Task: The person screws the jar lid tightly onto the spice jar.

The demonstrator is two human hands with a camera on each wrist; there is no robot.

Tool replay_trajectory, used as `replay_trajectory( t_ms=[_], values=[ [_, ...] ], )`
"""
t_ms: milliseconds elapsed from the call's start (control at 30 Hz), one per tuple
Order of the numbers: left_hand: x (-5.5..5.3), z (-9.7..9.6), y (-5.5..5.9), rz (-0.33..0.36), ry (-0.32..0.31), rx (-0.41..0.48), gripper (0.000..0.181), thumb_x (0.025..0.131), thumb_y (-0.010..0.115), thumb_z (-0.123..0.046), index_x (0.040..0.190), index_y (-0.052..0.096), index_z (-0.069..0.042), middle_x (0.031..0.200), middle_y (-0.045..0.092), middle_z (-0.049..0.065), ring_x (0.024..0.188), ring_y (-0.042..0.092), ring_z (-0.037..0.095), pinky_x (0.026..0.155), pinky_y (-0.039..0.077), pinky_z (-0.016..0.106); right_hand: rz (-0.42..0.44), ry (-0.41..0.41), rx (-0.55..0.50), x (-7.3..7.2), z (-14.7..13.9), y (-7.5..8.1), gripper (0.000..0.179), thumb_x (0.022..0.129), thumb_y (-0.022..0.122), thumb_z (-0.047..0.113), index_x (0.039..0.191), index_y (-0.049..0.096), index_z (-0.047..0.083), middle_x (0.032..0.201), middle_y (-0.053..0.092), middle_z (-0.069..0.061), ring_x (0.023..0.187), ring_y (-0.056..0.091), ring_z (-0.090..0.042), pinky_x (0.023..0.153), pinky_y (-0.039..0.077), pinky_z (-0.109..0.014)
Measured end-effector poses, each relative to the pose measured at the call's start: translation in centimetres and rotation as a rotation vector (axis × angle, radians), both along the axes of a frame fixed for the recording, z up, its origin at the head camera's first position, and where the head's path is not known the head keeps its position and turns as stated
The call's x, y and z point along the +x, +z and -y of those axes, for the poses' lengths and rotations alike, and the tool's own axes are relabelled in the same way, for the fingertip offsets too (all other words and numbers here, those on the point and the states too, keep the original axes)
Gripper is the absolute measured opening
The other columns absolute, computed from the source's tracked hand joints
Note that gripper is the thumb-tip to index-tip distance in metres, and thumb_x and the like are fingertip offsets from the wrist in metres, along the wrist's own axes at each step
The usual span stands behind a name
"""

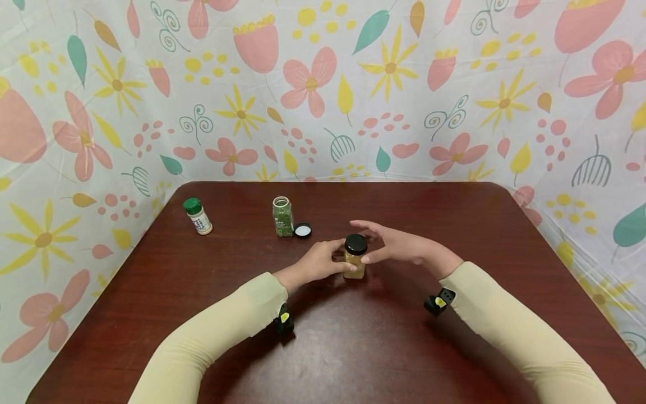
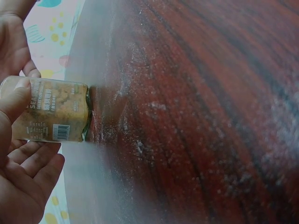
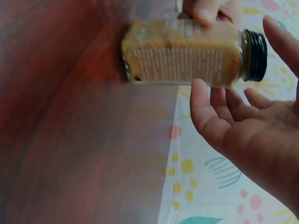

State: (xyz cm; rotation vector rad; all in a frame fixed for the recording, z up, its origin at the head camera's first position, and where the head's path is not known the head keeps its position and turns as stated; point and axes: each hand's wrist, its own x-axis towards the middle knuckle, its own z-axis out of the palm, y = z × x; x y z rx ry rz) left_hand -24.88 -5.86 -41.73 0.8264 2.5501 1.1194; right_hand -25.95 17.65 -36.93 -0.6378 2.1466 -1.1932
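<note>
A square glass seasoning jar (image 1: pixel 355 268) of tan-yellow powder, capped with a black lid (image 3: pixel 256 56), stands upright on the table in front of the person. My left hand (image 1: pixel 319 261) holds it from the left, the thumb (image 2: pixel 17 100) across its labelled side and the other fingers partly hidden behind it. On the jar's other side is my right hand (image 1: pixel 396 244), its fingers spread and relaxed. One fingertip comes right up to the jar's side in the right wrist view, while the upper fingers reach past the lid.
An uncapped glass jar of green flakes (image 1: pixel 283 217) stands farther back, with a black cap (image 1: pixel 303 230) lying white side up beside it. At the far left is a shaker bottle (image 1: pixel 198 216) with a green top. Flowered cloth (image 1: pixel 323 101) hangs behind the brown table (image 1: pixel 323 348).
</note>
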Motion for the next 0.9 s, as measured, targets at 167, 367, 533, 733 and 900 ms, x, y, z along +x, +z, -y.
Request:
replay_trajectory(
  t_ms=[167, 367, 533, 733, 900],
  values=[
    [0.0, -0.1, 0.0, 0.002, 0.004, -0.005, 0.059, 0.094, 0.076, -0.030, 0.145, 0.057, -0.007, 0.130, 0.073, 0.010, 0.121, 0.069, 0.024, 0.099, 0.058, 0.036, -0.008, 0.056, 0.038, -0.8, -0.3, 0.5, 0.088, 0.096, 0.073, 0.026, 0.165, 0.019, 0.014, 0.165, 0.029, -0.022, 0.147, 0.034, -0.044, 0.114, 0.041, -0.061],
    [0.0, -0.1, 0.0, 0.011, 0.007, 0.004, 0.057, 0.094, 0.077, -0.029, 0.143, 0.058, -0.007, 0.130, 0.073, 0.011, 0.122, 0.070, 0.024, 0.100, 0.057, 0.038, 0.005, 0.125, 0.058, -1.6, -0.2, 1.1, 0.082, 0.097, 0.072, 0.021, 0.163, 0.025, 0.013, 0.162, 0.038, -0.021, 0.143, 0.043, -0.042, 0.112, 0.045, -0.056],
    [-0.1, -0.1, 0.0, 0.003, 0.003, 0.001, 0.056, 0.094, 0.076, -0.030, 0.142, 0.059, -0.007, 0.130, 0.073, 0.011, 0.122, 0.070, 0.025, 0.102, 0.056, 0.039, 0.023, 0.172, 0.059, -1.9, 0.0, 1.5, 0.077, 0.098, 0.070, 0.016, 0.163, 0.028, 0.011, 0.163, 0.035, -0.020, 0.140, 0.047, -0.039, 0.110, 0.048, -0.052],
    [0.0, -0.1, 0.0, -0.005, 0.002, -0.003, 0.057, 0.094, 0.076, -0.030, 0.143, 0.059, -0.006, 0.131, 0.072, 0.012, 0.121, 0.070, 0.025, 0.101, 0.057, 0.039, 0.015, 0.185, 0.082, -2.1, 0.3, 1.7, 0.067, 0.098, 0.069, 0.018, 0.158, 0.039, 0.010, 0.156, 0.045, -0.017, 0.136, 0.048, -0.034, 0.108, 0.049, -0.048],
    [0.0, -0.1, 0.0, -0.012, 0.002, 0.001, 0.058, 0.094, 0.077, -0.029, 0.143, 0.058, -0.005, 0.131, 0.072, 0.013, 0.121, 0.070, 0.026, 0.101, 0.057, 0.040, -0.003, 0.180, 0.081, -2.1, 0.3, 1.7, 0.059, 0.099, 0.069, 0.017, 0.153, 0.046, 0.011, 0.152, 0.050, -0.016, 0.138, 0.046, -0.035, 0.109, 0.047, -0.050]
  ],
)
